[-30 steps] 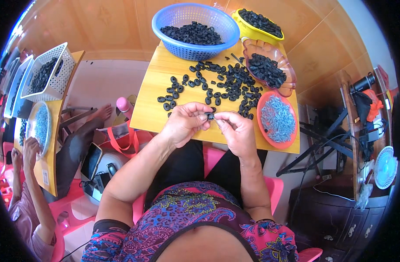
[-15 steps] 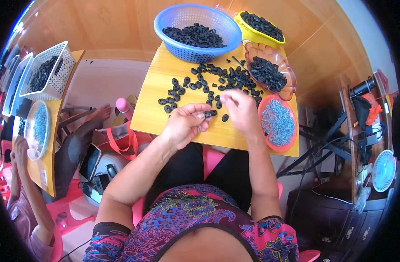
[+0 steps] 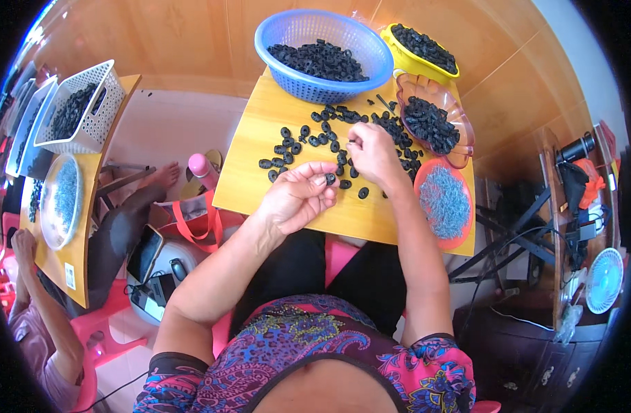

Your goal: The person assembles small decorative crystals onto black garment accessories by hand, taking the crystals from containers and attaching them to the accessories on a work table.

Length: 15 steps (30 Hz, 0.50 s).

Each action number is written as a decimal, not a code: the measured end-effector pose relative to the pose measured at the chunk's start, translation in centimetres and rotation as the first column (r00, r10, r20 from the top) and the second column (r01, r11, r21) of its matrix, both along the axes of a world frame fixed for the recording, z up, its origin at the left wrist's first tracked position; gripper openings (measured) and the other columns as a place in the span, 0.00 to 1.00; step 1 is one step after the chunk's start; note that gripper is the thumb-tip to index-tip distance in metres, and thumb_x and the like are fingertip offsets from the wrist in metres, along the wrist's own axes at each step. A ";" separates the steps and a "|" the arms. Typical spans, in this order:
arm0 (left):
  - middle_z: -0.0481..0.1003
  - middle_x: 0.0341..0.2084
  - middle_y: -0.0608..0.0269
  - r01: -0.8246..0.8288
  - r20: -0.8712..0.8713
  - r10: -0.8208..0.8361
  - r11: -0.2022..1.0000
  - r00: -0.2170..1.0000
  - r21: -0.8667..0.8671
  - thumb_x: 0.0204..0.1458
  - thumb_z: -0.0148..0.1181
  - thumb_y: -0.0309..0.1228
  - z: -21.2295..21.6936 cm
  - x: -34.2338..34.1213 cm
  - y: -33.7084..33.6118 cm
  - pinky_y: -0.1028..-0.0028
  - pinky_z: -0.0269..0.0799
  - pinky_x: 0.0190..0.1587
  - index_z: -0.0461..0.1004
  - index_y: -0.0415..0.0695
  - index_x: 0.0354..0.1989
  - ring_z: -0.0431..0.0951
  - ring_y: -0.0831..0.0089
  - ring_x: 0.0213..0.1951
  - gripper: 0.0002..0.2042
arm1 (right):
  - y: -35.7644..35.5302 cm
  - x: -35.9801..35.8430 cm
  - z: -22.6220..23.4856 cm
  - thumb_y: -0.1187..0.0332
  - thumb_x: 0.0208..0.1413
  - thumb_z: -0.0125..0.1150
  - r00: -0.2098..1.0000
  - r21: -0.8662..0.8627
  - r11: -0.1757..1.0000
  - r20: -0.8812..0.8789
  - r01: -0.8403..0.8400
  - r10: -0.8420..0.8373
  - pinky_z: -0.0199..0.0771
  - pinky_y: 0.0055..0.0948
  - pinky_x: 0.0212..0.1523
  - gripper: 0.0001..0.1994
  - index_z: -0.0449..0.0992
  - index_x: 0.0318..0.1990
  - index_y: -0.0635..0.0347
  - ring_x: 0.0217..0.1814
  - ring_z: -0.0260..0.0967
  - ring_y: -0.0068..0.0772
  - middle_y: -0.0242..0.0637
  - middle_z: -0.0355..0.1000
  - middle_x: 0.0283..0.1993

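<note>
My left hand (image 3: 300, 197) pinches a small black oval plastic piece (image 3: 330, 179) with a hole in it between thumb and fingers, above the table's near part. Just to its right, my right hand (image 3: 372, 151) hovers over scattered black pieces, its fingertips drawn together; whatever they pinch is too small to make out. Similar black oval pieces (image 3: 286, 141) lie loose on the yellow wooden table (image 3: 250, 186). Beside my right forearm stands an orange plate (image 3: 467, 237) filled with tiny silvery-blue parts (image 3: 443, 201), too fine to tell singly.
Along the far edge are a blue basket (image 3: 315, 86), a yellow basket (image 3: 405, 62) and a clear pinkish bowl (image 3: 460, 110), all holding black pieces. At left, another person's hand (image 3: 24, 248) is near a second table (image 3: 88, 206) with a white basket (image 3: 88, 131).
My right hand has come lower and its fingers have closed together. My left hand still holds the black piece, now turned with its hole showing. The whole view has shifted slightly.
</note>
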<state>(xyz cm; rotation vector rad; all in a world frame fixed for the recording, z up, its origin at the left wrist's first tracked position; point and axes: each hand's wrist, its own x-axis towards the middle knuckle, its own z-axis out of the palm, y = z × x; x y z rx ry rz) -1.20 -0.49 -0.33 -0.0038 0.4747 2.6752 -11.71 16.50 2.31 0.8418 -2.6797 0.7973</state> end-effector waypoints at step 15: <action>0.75 0.31 0.57 0.028 -0.045 -0.039 0.976 0.998 -0.215 0.55 0.49 0.19 0.0 0.7 0.8 0.77 0.73 0.35 0.71 0.35 0.40 0.74 0.73 0.30 0.07 | 2.6 10.2 0.5 0.77 0.52 0.58 0.699 -0.807 0.512 0.547 0.295 0.460 0.64 0.17 0.27 0.03 0.73 0.34 0.65 0.25 0.64 0.16 0.29 0.69 0.26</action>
